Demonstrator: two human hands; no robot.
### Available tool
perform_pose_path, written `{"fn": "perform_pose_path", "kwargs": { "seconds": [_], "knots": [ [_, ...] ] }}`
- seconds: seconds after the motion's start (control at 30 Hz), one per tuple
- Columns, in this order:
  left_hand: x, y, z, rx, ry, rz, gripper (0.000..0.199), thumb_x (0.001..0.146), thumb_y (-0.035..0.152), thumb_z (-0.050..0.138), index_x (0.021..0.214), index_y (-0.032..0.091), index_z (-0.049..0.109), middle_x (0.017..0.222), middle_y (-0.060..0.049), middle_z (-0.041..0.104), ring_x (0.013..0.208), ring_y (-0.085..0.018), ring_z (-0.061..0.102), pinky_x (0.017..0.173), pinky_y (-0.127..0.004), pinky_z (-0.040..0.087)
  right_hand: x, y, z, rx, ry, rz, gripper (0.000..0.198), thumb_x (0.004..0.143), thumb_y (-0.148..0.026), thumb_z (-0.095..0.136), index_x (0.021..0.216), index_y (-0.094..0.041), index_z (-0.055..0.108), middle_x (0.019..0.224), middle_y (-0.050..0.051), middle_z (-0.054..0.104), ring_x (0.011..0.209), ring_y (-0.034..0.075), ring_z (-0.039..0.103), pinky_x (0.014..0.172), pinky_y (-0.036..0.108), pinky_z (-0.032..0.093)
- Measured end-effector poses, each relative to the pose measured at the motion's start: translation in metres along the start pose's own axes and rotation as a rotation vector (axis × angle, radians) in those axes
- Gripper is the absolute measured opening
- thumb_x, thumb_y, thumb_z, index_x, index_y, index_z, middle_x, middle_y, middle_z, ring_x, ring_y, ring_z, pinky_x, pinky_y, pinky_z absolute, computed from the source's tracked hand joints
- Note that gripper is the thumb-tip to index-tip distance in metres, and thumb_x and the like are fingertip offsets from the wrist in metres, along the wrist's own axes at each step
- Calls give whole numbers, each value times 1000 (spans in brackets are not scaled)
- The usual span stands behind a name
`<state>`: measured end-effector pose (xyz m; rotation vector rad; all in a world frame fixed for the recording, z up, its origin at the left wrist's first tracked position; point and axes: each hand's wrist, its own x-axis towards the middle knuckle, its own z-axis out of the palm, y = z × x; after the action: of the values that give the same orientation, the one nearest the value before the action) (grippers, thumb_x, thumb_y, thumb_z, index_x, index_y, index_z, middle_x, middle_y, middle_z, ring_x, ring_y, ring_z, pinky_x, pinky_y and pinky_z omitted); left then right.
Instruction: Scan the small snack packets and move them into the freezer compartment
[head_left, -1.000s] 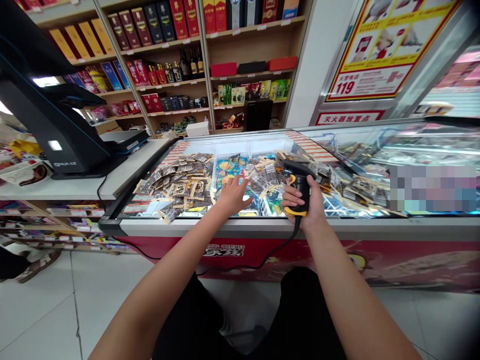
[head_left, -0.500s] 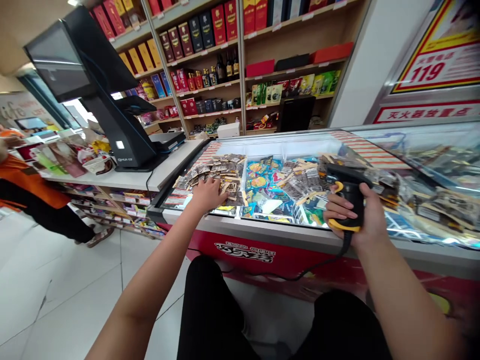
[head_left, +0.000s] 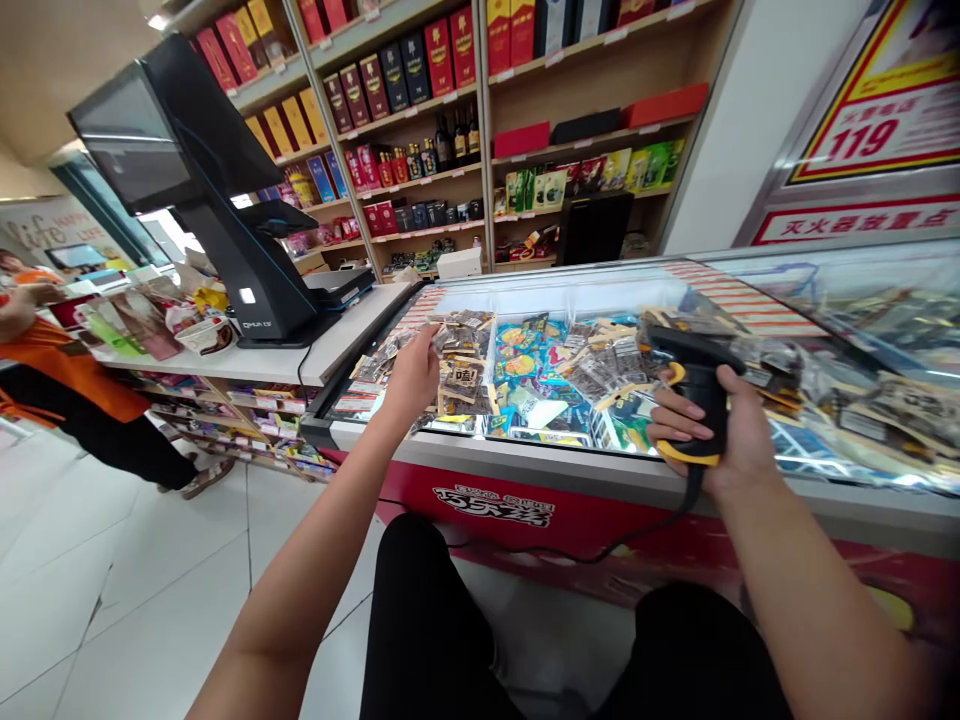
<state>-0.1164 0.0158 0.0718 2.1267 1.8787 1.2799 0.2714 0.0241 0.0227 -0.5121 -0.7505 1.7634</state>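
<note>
My right hand [head_left: 709,425] is wrapped round the grip of a black and yellow barcode scanner [head_left: 694,375], held above the right part of the freezer's glass top. Its black cord droops along the red freezer front. Over on the left, my left hand [head_left: 416,375] is closed at the pile of small snack packets [head_left: 461,365], with its fingers curled round a clear-wrapped packet that is mostly hidden beneath the hand. More packets [head_left: 611,360] lie heaped in the middle and on the right of the glass.
The chest freezer [head_left: 480,500] spans the front, with blue packages showing through its glass. A checkout screen [head_left: 142,140] stands on a white counter [head_left: 300,365] at left. Boxes and bottles fill shelves [head_left: 416,110] behind. A person in orange [head_left: 82,365] stands at far left.
My left hand, spread flat on the packets before, has curled its fingers and lifted slightly. My right hand with the scanner stays almost in place. The view has shifted a little.
</note>
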Motion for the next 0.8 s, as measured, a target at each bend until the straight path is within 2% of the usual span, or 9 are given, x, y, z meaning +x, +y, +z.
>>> {"fn": "perform_pose_path", "kwargs": {
  "seconds": [0.1, 0.2, 0.33, 0.43, 0.6, 0.67, 0.8],
  "knots": [
    [10, 24, 25, -485, -38, -77, 36, 101, 21, 51, 134, 20, 65, 122, -11, 74, 108, -23, 73, 93, -39, 64, 2, 2, -2, -62, -63, 48, 33, 98, -57, 65, 99, -24, 67, 61, -9, 28, 51, 7, -1, 43, 26, 17],
    [22, 48, 60, -738, -145, -205, 30, 97, 27, 61, 126, 21, 67, 111, -7, 74, 95, -19, 74, 76, -31, 66, 5, 4, -4, -123, -136, 119, 36, 95, -59, 69, 101, -23, 66, 59, -10, 31, 46, 6, 3, 41, 23, 21],
    [43, 65, 104, -649, -264, -232, 27, 91, 28, 72, 115, 16, 73, 83, -3, 71, 66, -15, 68, 56, -23, 56, 8, 7, -1, -174, -211, 229, 41, 91, -58, 76, 101, -22, 62, 57, -9, 40, 41, 5, 15, 40, 20, 28],
    [51, 65, 126, -573, -306, -231, 30, 89, 28, 76, 116, 14, 76, 72, -3, 70, 58, -16, 65, 54, -25, 50, 9, 9, 3, -214, -226, 290, 41, 91, -58, 78, 99, -22, 61, 57, -8, 45, 40, 5, 23, 41, 18, 32],
    [43, 50, 139, -573, -271, -294, 34, 85, 23, 74, 118, 14, 79, 90, -10, 77, 71, -20, 69, 69, -30, 55, 13, 11, 5, -223, -202, 325, 41, 91, -58, 78, 94, -21, 60, 57, -8, 45, 40, 5, 25, 41, 18, 35],
    [40, 41, 140, -588, -259, -288, 35, 83, 21, 75, 117, 15, 78, 91, -10, 77, 73, -19, 67, 70, -29, 53, 14, 11, 3, -227, -195, 332, 40, 92, -57, 76, 94, -21, 60, 57, -7, 46, 40, 5, 26, 41, 18, 35],
    [43, 25, 148, -685, -222, -387, 23, 83, 20, 71, 106, 20, 72, 70, 1, 63, 55, -12, 52, 58, -24, 42, 13, 11, 1, -254, -172, 364, 38, 96, -58, 71, 96, -21, 61, 57, -6, 46, 40, 6, 27, 40, 19, 36]
  ]
}}
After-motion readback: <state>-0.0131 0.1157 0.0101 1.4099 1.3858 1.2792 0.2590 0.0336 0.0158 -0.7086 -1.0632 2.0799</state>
